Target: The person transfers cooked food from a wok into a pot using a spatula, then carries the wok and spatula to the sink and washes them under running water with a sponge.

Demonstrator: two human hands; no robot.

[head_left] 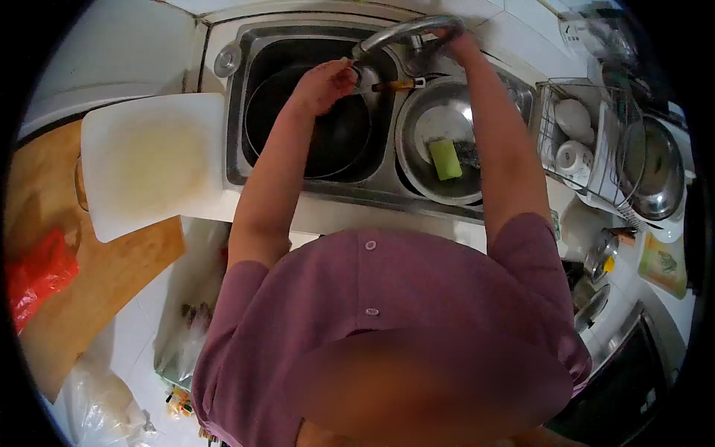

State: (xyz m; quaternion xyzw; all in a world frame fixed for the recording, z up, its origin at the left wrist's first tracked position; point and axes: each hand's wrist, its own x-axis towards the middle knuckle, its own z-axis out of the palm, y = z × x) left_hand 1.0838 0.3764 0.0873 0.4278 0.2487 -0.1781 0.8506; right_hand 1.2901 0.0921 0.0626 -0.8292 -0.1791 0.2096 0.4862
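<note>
My left hand (325, 86) is over the left sink basin, its fingers curled beneath the end of the faucet (395, 31); whatever they hold, if anything, is too small to tell. Beside its fingertips, a utensil with a wooden handle (398, 86) lies across the divider between the basins. A large dark pan (342, 141) sits in the left basin, below my left hand. My right hand (453, 46) is at the back of the sink by the faucet's base, its fingers mostly hidden behind the curved pipe. Under my right forearm, a metal bowl (417, 141) holds a green sponge (445, 159) and a dark scourer (468, 154).
A white cutting board (153, 164) lies left of the sink on a wooden surface (45, 160), near a red plastic bag (41, 276). On the right stands a wire rack (551, 112) with white bowls (573, 118), beside a metal lid (652, 167). A small glass (227, 59) is at the sink's left corner.
</note>
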